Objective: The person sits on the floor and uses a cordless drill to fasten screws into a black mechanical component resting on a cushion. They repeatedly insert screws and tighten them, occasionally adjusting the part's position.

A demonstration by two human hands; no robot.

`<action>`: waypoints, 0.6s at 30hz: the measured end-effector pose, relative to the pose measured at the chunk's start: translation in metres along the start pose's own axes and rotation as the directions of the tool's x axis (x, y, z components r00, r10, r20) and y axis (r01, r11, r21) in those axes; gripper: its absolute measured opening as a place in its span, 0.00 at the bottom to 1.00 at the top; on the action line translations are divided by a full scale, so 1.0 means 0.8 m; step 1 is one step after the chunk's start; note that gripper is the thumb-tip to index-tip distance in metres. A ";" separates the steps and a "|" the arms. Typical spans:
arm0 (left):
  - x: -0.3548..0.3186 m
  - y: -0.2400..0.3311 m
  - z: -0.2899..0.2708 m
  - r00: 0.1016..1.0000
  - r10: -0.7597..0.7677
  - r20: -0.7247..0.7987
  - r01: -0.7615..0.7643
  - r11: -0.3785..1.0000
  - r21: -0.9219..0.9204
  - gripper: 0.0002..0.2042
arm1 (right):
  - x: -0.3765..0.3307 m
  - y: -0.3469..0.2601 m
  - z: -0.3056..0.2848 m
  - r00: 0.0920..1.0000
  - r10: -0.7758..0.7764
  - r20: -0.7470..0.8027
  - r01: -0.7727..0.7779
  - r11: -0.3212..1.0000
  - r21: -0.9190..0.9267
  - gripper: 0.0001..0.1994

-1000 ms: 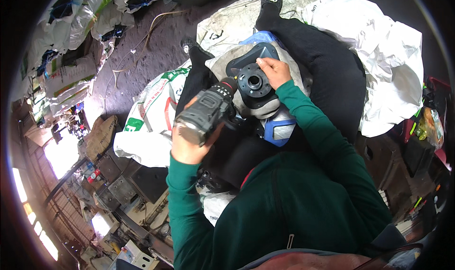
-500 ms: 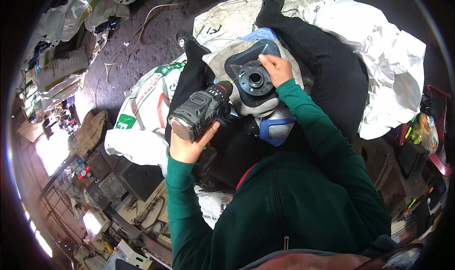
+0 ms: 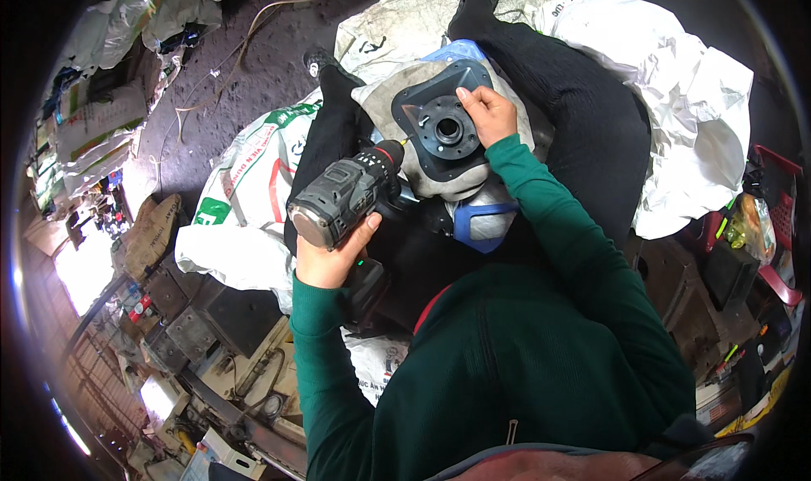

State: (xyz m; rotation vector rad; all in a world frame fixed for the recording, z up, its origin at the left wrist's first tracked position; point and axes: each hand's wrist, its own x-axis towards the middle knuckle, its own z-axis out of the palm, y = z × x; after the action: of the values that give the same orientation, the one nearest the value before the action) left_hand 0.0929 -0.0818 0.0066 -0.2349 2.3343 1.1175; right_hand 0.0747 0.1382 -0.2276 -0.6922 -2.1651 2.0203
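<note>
Black flange [image 3: 445, 126] pinned under right hand [image 3: 490, 114] fingertips, left hand [image 3: 331, 257] clenching drill [image 3: 346, 195], bit must meet a screw beside them.

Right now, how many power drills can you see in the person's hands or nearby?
1. The drill is gripped in the left hand, its tip towards the black flanged part steadied by the right hand. Clutter around may hide others.
</note>
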 end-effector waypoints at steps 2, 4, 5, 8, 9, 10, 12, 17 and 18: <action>-0.003 -0.001 -0.004 0.999 -0.038 0.018 0.038 0.999 -0.016 0.18 | 0.001 0.001 -0.002 0.999 0.022 0.040 -0.023 0.999 0.022 0.20; -0.004 0.000 -0.003 0.992 -0.125 0.012 0.125 0.992 -0.004 0.17 | 0.002 0.002 -0.002 0.998 0.027 0.062 -0.030 0.998 0.047 0.21; -0.004 0.000 -0.002 0.998 -0.066 0.010 0.066 0.998 0.003 0.17 | 0.002 0.002 -0.002 0.997 0.029 0.065 -0.033 0.997 0.063 0.21; -0.005 -0.002 -0.003 1.000 0.011 0.003 -0.012 0.997 0.070 0.17 | 0.001 0.003 -0.003 0.998 0.016 0.056 -0.019 0.999 0.048 0.21; -0.006 -0.005 -0.004 0.998 0.054 0.012 -0.055 0.993 0.102 0.18 | 0.001 0.003 -0.004 0.999 0.011 0.048 -0.012 1.000 0.027 0.21; -0.009 -0.009 -0.006 0.997 0.078 0.028 -0.080 0.990 0.118 0.18 | 0.001 0.003 -0.004 0.999 0.012 0.053 -0.014 0.999 0.035 0.21; -0.023 -0.020 -0.014 0.963 0.228 0.146 -0.258 0.935 0.244 0.18 | 0.001 0.003 -0.005 0.998 0.009 0.059 -0.011 0.999 0.041 0.21; -0.097 -0.067 0.004 0.815 0.257 0.519 -0.526 0.704 0.477 0.30 | 0.002 0.000 -0.005 0.998 0.006 0.064 -0.007 1.000 0.012 0.19; -0.117 -0.076 0.016 0.882 0.179 0.437 -0.321 0.906 0.276 0.32 | 0.003 0.000 -0.005 0.998 0.008 0.067 -0.009 1.000 0.008 0.19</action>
State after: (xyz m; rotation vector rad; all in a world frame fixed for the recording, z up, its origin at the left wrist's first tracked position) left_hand 0.1992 -0.1181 0.0094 0.4100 2.1663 0.7581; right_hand 0.0744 0.1430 -0.2275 -0.6433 -2.1915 2.0851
